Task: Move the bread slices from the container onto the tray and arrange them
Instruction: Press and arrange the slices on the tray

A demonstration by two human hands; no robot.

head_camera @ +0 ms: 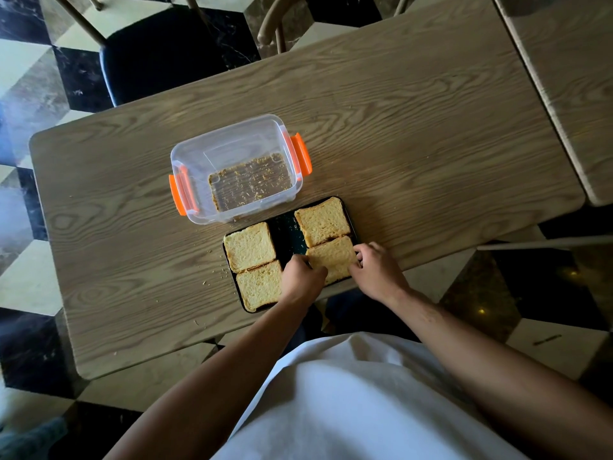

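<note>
A dark tray (284, 236) lies at the table's near edge with several bread slices flat on it. Two slices fill its left side, one at the back (249, 246) and one at the front (259, 284). On the right side a slice (322, 221) lies at the back, and a front slice (331, 257) is pinched at its left edge by my left hand (303, 278) and at its right edge by my right hand (376, 272). The clear plastic container (232, 151) with orange clips stands just behind the tray and holds only crumbs.
Crumbs are scattered on the wooden table (414, 127) around the tray. A second table (577, 78) stands at the right. A dark-seated chair (159, 51) is behind the table, over a checkered floor.
</note>
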